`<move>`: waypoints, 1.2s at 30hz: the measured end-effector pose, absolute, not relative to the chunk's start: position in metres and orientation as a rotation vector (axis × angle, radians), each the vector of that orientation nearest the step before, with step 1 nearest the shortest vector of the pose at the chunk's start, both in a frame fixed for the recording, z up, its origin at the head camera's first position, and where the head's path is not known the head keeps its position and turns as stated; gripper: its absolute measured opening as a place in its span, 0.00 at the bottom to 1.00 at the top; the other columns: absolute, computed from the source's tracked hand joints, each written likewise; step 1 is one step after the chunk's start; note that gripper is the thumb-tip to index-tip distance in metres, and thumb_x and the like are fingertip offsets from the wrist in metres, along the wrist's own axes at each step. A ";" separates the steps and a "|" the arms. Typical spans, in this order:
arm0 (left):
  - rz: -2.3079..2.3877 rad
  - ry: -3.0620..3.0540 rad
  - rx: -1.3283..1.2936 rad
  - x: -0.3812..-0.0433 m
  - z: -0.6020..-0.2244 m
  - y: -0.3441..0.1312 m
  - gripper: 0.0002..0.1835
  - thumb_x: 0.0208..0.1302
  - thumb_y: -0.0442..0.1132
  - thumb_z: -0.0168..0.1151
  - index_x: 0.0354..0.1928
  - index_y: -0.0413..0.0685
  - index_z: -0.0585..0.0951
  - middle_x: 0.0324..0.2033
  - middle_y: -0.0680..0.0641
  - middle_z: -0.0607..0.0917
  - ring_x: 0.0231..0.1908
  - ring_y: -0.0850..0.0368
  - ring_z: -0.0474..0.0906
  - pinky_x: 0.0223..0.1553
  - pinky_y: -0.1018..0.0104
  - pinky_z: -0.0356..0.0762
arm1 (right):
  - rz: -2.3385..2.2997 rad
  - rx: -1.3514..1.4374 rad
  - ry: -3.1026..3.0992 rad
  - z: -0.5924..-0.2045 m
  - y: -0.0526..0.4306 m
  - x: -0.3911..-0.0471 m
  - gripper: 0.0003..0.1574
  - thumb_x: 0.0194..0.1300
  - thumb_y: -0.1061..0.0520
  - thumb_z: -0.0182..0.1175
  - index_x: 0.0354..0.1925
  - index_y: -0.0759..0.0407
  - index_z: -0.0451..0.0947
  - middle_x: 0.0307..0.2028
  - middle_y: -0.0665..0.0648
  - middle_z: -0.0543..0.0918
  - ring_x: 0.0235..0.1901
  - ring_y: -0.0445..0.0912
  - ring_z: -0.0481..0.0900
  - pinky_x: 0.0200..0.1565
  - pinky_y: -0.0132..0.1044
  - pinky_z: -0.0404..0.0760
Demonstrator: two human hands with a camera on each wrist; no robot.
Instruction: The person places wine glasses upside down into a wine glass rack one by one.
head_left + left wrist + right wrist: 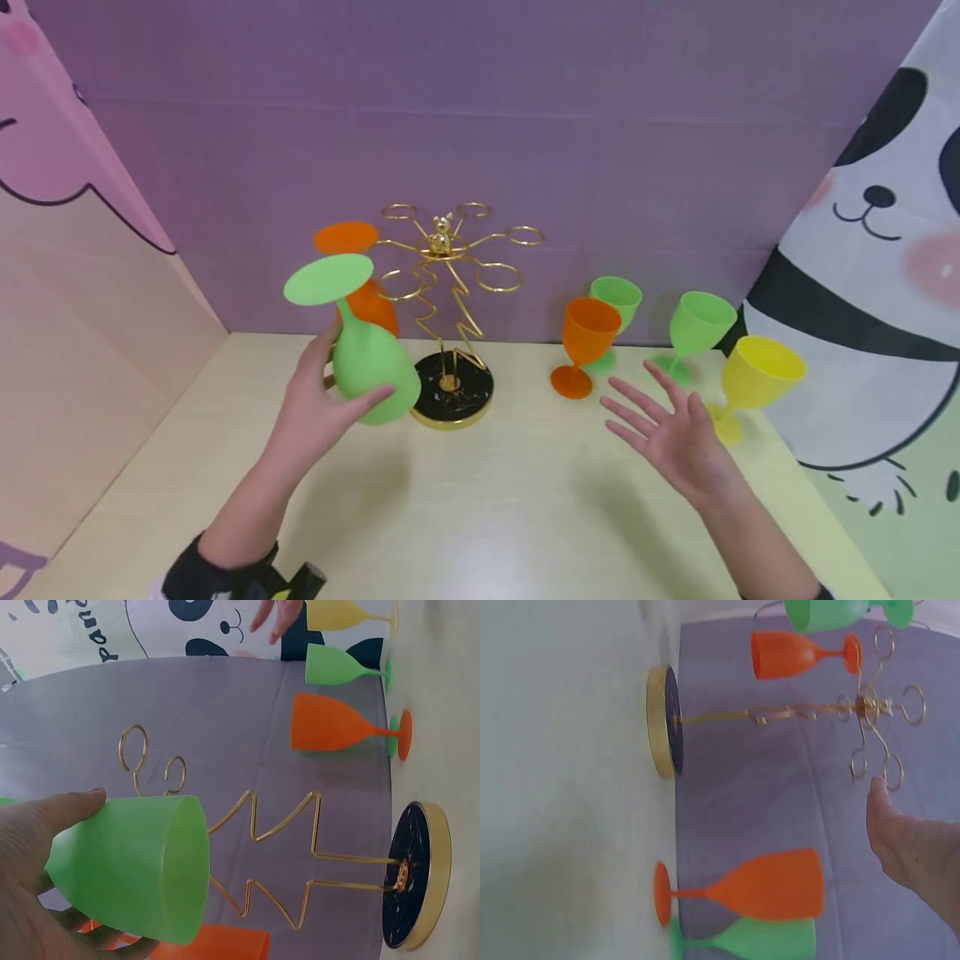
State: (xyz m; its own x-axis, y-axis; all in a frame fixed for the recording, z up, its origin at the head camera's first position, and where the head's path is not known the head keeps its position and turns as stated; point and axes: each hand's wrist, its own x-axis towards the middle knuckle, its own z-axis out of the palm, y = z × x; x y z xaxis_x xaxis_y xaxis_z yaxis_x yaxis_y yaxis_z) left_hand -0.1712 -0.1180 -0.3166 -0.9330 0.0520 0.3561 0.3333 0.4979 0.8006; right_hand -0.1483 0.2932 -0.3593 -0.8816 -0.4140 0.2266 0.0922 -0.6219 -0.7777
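My left hand (pixel 311 408) grips a light green goblet (pixel 375 367) by its bowl, upside down with the foot upward. The goblet is just left of a gold wire rack, whose round black base (pixel 461 404) stands on the table. Behind it, an orange goblet (pixel 347 238) hangs inverted on the rack's left side, partly hidden by the green one. In the left wrist view, the mouth of the held green goblet (pixel 186 870) shows beyond my thumb. My right hand (pixel 678 446) is in the air with fingers spread, holding nothing, in front of the upright goblets.
On the right of the table stand an upright orange goblet (pixel 591 327), two green ones (pixel 628 292) (pixel 701 323) and a yellow goblet (pixel 759 375). Several gold rings branch out around a small bear figure (pixel 442 237) atop the rack. A purple cloth (pixel 675 167) hangs behind.
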 end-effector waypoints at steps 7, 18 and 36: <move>-1.353 -2.480 -0.343 -0.186 -0.311 -0.123 0.53 0.48 0.52 0.69 0.70 0.49 0.48 0.64 0.39 0.60 0.60 0.44 0.58 0.52 0.41 0.70 | -2.618 -0.567 1.270 -0.343 0.326 -0.161 0.38 0.69 0.42 0.42 0.69 0.42 0.36 0.62 0.59 0.64 0.61 0.57 0.62 0.59 0.46 0.67; -1.280 -2.534 -0.300 -0.205 -0.310 -0.121 0.55 0.47 0.56 0.69 0.70 0.51 0.47 0.66 0.39 0.58 0.60 0.41 0.59 0.54 0.39 0.67 | -2.797 -0.537 1.445 -0.319 0.365 -0.179 0.37 0.67 0.56 0.50 0.67 0.48 0.42 0.55 0.59 0.70 0.52 0.53 0.72 0.52 0.41 0.76; -1.248 -2.563 -0.333 -0.218 -0.304 -0.114 0.51 0.46 0.51 0.71 0.69 0.48 0.53 0.60 0.36 0.64 0.55 0.40 0.63 0.49 0.40 0.71 | -1.388 -0.040 3.118 -0.304 0.422 -0.196 0.53 0.64 0.48 0.54 0.70 0.42 0.27 0.70 0.67 0.33 0.66 0.65 0.32 0.60 0.70 0.38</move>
